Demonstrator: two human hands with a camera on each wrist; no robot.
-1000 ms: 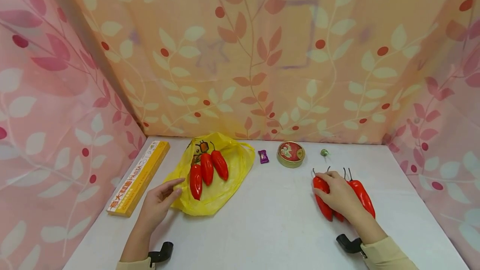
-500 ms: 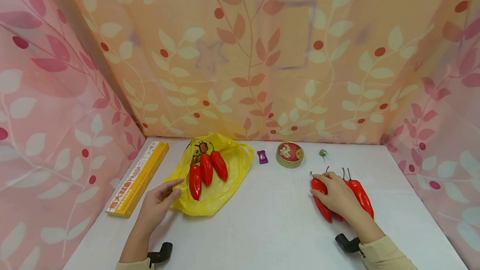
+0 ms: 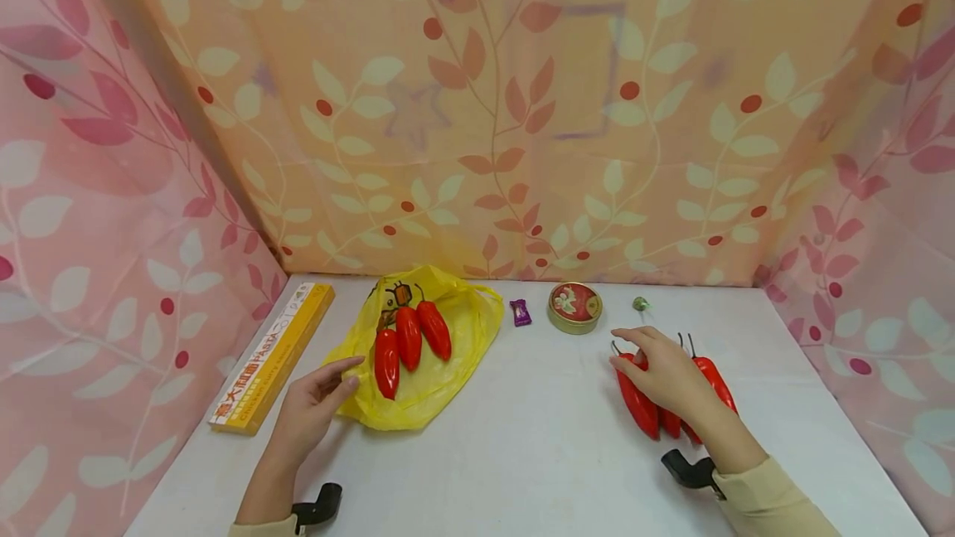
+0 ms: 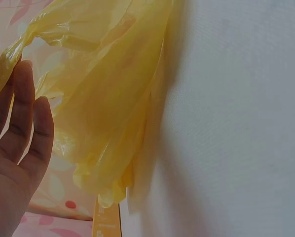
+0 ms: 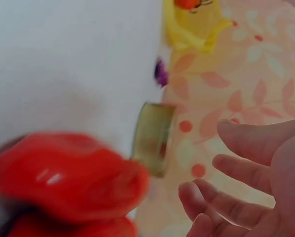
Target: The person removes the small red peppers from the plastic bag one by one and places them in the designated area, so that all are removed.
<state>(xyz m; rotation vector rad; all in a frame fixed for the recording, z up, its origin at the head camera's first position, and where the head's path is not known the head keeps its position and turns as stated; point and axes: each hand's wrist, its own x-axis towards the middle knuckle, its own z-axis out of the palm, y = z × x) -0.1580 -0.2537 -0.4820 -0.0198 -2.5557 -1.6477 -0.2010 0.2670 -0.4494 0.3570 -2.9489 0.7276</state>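
Now right hand (image 3: 666,373) rests spread over red peppers (image 3: 642,404) (no grip); left hand (image 3: 317,400), fingers relaxed, touches yellow bag (image 3: 455,355).

Left hand (image 3: 317,399): forearm bare, extends up and inward from lower left. Hand lies low over the surface, palm turned inward, fingers nearly straight and close together, pointing right; thumb above them. Left wrist view: fingers (image 4: 19,113) straight, side by side, fingertips up, not curled round anything.

Right hand (image 3: 666,373): arm enters from lower right, cream sleeve ends at the wrist. Hand raised a little, back of the hand up, fingers spread and lightly bent, pointing left and away from the body. Right wrist view: palm open, fingers (image 5: 246,170) loosely bent and apart, gripping nothing.

Dark camera mount visible beneath each wrist.
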